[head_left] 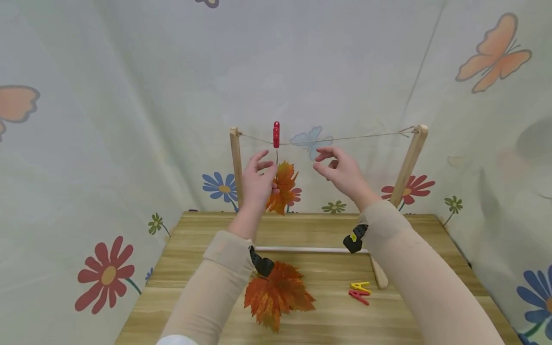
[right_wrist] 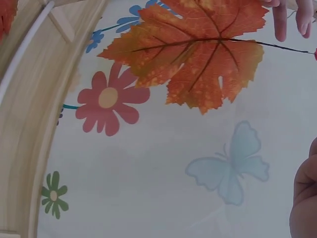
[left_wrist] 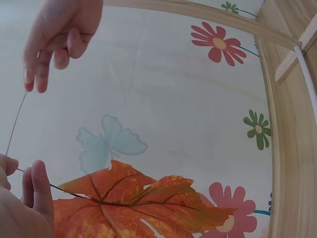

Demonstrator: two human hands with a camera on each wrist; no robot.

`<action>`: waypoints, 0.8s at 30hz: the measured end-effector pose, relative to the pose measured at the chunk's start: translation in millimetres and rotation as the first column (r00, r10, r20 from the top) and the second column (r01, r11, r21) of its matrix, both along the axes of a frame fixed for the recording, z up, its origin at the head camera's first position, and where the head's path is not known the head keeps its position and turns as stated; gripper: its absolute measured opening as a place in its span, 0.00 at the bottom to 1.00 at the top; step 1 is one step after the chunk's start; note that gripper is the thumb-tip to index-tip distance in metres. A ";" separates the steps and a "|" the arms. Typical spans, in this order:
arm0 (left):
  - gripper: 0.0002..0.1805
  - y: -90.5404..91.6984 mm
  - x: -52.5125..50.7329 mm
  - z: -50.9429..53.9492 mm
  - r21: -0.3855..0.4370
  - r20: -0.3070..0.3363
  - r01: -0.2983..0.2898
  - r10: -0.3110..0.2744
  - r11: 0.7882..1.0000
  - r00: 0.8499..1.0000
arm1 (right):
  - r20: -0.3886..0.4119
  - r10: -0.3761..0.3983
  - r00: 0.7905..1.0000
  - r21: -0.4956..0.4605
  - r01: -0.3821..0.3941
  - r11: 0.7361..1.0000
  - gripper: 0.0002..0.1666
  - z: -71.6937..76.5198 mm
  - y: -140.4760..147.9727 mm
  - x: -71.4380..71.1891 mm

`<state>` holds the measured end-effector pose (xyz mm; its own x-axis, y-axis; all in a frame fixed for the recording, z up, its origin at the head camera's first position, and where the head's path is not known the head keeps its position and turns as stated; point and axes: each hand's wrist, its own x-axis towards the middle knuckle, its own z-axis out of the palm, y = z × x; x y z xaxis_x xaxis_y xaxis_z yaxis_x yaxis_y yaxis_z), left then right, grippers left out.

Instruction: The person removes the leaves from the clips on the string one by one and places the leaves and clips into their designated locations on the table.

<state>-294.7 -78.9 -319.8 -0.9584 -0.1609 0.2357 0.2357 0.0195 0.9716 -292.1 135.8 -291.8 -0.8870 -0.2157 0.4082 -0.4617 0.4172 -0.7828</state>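
Observation:
An orange artificial maple leaf (head_left: 284, 184) hangs by its dark stem from a red clothespin (head_left: 276, 134) clipped on a thin string (head_left: 358, 137). My left hand (head_left: 259, 184) is beside that stem, its fingers spread and loosely bent. In the right wrist view the fingers (right_wrist: 280, 22) of the left hand hang next to the stem without curling round it. My right hand (head_left: 342, 172) is raised to the right of the leaf, below the string in the head view, holding nothing. Its fingers are loosely bent, with thumb and forefinger apart.
Two wooden posts (head_left: 407, 167) carry the string, and a white rod (head_left: 308, 249) runs low between them. On the wooden table (head_left: 172, 287) lie a second maple leaf (head_left: 280, 297), a yellow clothespin (head_left: 360, 287) and a red clothespin (head_left: 359, 297). A printed curtain (head_left: 345, 72) hangs behind.

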 end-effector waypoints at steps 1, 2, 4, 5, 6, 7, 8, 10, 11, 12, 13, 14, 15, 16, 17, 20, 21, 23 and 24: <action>0.24 1.4 0.0 0.5 0.003 0.002 -0.002 0.002 1.000 1.000 | 0.001 0.002 1.000 0.001 -0.002 1.000 0.25 2.4 -0.2 0.0; 0.24 2.8 -0.2 0.9 0.010 0.003 0.000 0.000 1.000 1.000 | 0.004 0.005 1.000 0.000 -0.005 1.000 0.25 4.9 -0.6 -0.1; 0.24 5.5 -0.5 1.8 0.019 0.008 0.003 -0.003 1.000 1.000 | 0.006 0.010 1.000 -0.004 -0.010 1.000 0.25 9.4 -2.0 -0.3; 0.24 6.9 -0.6 2.4 0.024 0.012 0.005 -0.005 1.000 1.000 | 0.011 0.015 1.000 -0.007 -0.015 1.000 0.26 11.7 -2.9 0.0; 0.24 8.1 -0.7 3.0 0.029 0.016 0.005 -0.006 1.000 1.000 | 0.017 0.018 1.000 -0.011 -0.018 1.000 0.26 13.8 -4.0 0.3; 0.25 9.2 -1.2 3.3 0.033 0.019 0.008 -0.008 0.999 1.000 | 0.023 0.019 1.000 -0.014 -0.018 1.000 0.26 15.6 -5.2 0.5; 0.25 10.4 -1.4 3.7 0.034 0.022 0.009 -0.010 0.999 1.000 | 0.026 0.020 0.999 -0.017 -0.019 1.000 0.26 17.5 -6.4 0.6; 0.25 12.4 -2.1 4.2 0.038 0.030 0.012 -0.013 0.999 0.999 | 0.032 0.019 0.999 -0.024 -0.018 1.000 0.26 20.9 -8.9 1.1; 0.25 13.3 -2.7 4.4 0.038 0.036 0.012 -0.013 0.999 0.999 | 0.034 0.020 0.999 -0.030 -0.019 0.999 0.26 22.4 -10.1 1.3; 0.25 14.1 -3.5 4.5 0.039 0.040 0.011 -0.013 0.999 0.999 | 0.034 0.020 0.999 -0.035 -0.019 0.999 0.26 23.7 -11.3 1.1; 0.25 15.1 -4.2 4.7 0.041 0.043 0.013 -0.014 0.999 0.999 | 0.033 0.019 0.999 -0.037 -0.018 0.999 0.26 25.0 -12.7 1.2; 0.25 16.1 -4.9 5.1 0.045 0.046 0.012 -0.014 0.999 0.999 | 0.027 0.019 0.999 -0.034 -0.018 0.999 0.26 26.1 -14.0 1.1; 0.24 17.1 -6.1 5.3 0.046 0.051 0.009 -0.012 0.999 0.999 | 0.021 0.022 1.000 -0.035 -0.021 0.999 0.26 27.1 -15.4 0.9; 0.24 18.0 -7.0 5.7 0.046 0.054 0.008 -0.010 0.999 0.999 | 0.018 0.023 1.000 -0.039 -0.022 0.999 0.26 28.1 -16.8 1.1; 0.24 19.0 -7.7 6.0 0.043 0.055 0.007 -0.010 0.999 0.998 | 0.013 0.023 1.000 -0.041 -0.022 0.999 0.26 28.8 -18.0 0.9; 0.22 21.3 -9.4 6.3 0.037 0.052 0.000 -0.002 0.999 0.999 | 0.005 0.020 1.000 -0.044 -0.020 0.999 0.25 30.9 -21.4 0.2; 0.22 21.6 -9.8 6.1 0.030 0.051 -0.003 0.001 1.000 0.999 | 0.003 0.019 1.000 -0.050 -0.019 0.999 0.25 31.8 -22.3 -0.2; 0.20 21.8 -10.3 5.3 0.023 0.044 -0.007 0.006 1.000 0.999 | -0.001 0.005 1.000 -0.056 -0.005 0.998 0.23 33.4 -23.8 -1.1; 0.19 22.0 -10.8 4.9 0.023 0.041 -0.008 0.007 1.000 0.999 | -0.008 -0.005 1.000 -0.059 0.004 0.998 0.23 34.3 -24.5 -1.5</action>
